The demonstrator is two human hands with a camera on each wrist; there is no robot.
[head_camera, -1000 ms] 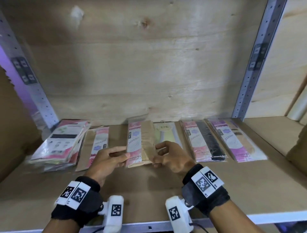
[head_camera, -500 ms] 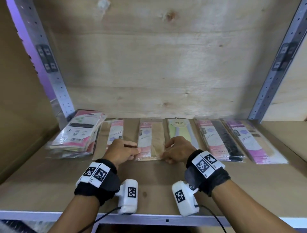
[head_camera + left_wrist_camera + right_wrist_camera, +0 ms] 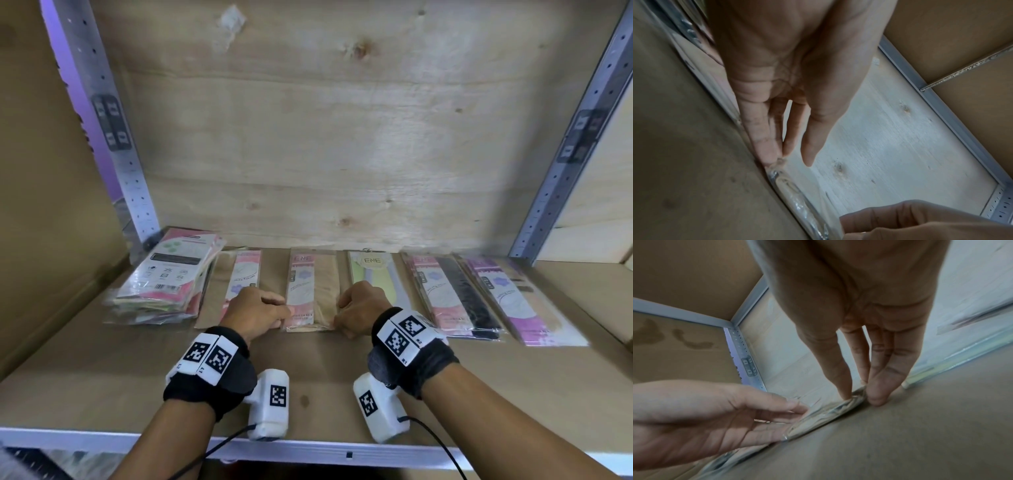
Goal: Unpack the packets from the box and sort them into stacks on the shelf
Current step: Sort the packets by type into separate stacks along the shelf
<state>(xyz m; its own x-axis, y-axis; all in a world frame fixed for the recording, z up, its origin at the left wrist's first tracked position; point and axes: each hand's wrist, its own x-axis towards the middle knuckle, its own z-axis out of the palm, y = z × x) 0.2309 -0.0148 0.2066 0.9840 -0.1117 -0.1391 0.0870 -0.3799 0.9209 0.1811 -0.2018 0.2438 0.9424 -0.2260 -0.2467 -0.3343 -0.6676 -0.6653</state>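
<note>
A pink and tan packet lies flat on the wooden shelf, in the middle of a row of packets. My left hand is at its near left corner; in the left wrist view the left hand has straight fingers whose tips touch the packet's edge. My right hand is at the near right corner. In the right wrist view the right hand pinches the packet's corner between thumb and fingers. No box is in view.
Along the back lie a thick white and pink stack, a tan and pink packet, a yellow-green packet, a pink and black stack and a purple stack. Metal posts flank the shelf.
The pink and tan packet, held tilted above the shelf a second ago, now lies flat. Both hands have come down to its near corners.
</note>
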